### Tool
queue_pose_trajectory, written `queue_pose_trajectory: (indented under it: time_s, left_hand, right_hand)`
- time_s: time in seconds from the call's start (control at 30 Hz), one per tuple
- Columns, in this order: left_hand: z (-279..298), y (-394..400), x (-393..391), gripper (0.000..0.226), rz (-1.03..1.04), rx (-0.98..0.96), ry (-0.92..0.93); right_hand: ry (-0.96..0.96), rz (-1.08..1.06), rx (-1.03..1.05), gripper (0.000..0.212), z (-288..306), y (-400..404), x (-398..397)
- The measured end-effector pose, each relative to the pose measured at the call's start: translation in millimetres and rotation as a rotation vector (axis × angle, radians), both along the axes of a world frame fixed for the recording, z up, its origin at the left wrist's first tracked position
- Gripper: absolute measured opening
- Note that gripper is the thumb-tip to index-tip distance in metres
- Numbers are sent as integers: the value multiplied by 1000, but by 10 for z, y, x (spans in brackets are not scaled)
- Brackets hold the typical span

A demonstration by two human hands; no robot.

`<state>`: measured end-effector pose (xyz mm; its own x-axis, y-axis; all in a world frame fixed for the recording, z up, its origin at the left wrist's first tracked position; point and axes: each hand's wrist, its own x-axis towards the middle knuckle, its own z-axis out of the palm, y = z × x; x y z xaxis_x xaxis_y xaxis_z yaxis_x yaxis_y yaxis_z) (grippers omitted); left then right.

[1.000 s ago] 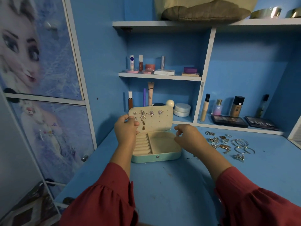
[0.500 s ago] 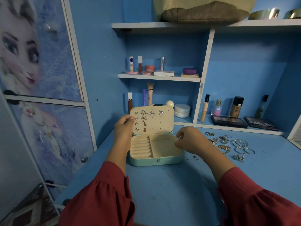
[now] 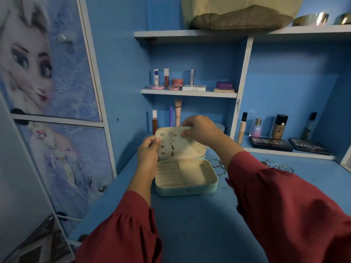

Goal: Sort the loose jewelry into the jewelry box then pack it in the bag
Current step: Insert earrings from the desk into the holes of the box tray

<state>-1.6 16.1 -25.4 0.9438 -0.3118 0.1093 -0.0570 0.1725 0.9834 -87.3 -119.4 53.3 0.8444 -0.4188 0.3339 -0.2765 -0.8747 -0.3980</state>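
Note:
A mint-green jewelry box [image 3: 187, 190] stands open on the blue desk, its cream tray bare. Several earrings [image 3: 171, 137] are pinned on the upright cream lid panel [image 3: 190, 149]. My left hand [image 3: 148, 150] grips the panel's left edge. My right hand [image 3: 201, 130] is up at the panel's top edge, fingers pinching at an earring near the top; the piece itself is mostly hidden. Loose jewelry [image 3: 216, 165], rings and hoops, lies right of the box, partly behind my right sleeve, with more hoops [image 3: 284, 168] further right. A beige bag [image 3: 241, 16] sits on the top shelf.
Cosmetics line the small shelf [image 3: 190, 93] and the back ledge: tubes behind the box, bottles [image 3: 279, 127] and two dark palettes [image 3: 270, 144] at right. A printed cupboard door [image 3: 47, 92] stands at left. Metal bangles [image 3: 311, 19] rest on the top shelf.
My right hand rose from the box's right rim to the top of the lid panel. The left hand stayed on the panel's left edge. The view shifted downward a little.

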Motion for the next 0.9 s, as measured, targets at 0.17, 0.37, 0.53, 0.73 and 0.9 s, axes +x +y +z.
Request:
queue_pose_trajectory:
  time_s: [0.17,0.37,0.53,0.73,0.9]
  left_hand:
    - [-11,17,-9,24,-5,-9,13]
    - [-4,4,-18,23,-12,-14,8]
    - [-13,11,-13,23,-15,0,5]
    - [-12,3,-10,26,-5,-10,26]
    - [-11,6,-18,28,-7,-6,19]
  right_hand:
    - [49,20,49,31,39,0,59]
    - [75,30,46,26,9,4,52]
    - [105,8,11,31,-26,35,79]
    - [12,17,85,28,-43,35,73]
    - [-3,10,96,27,-47,40,73]
